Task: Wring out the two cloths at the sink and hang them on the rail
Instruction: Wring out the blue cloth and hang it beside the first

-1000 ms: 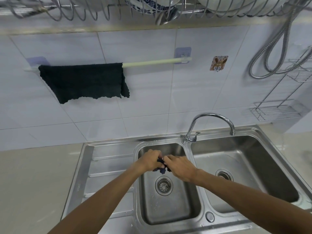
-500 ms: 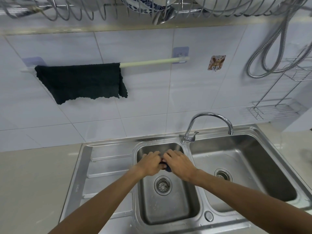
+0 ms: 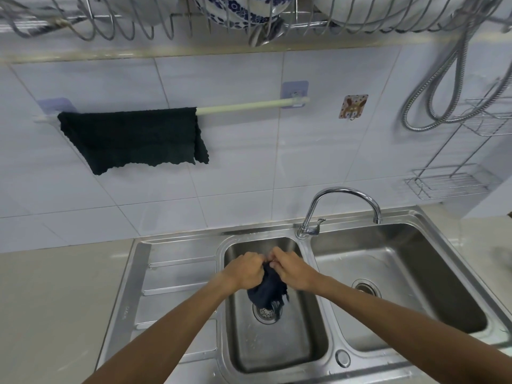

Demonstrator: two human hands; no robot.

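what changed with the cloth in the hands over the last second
The dark cloth, a second ago a small wad almost hidden between the fists, now hangs loose below them toward the drain. The left hand and right hand grip its top edge together over the left basin. Unchanged: the black cloth draped on the rail, and the faucet.

Upper part of dark cloth hidden inside both fists. Dish rack cut by top edge; sink cut at right corner.

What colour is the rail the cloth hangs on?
Pale green rail, clearest in the head view, its only view.
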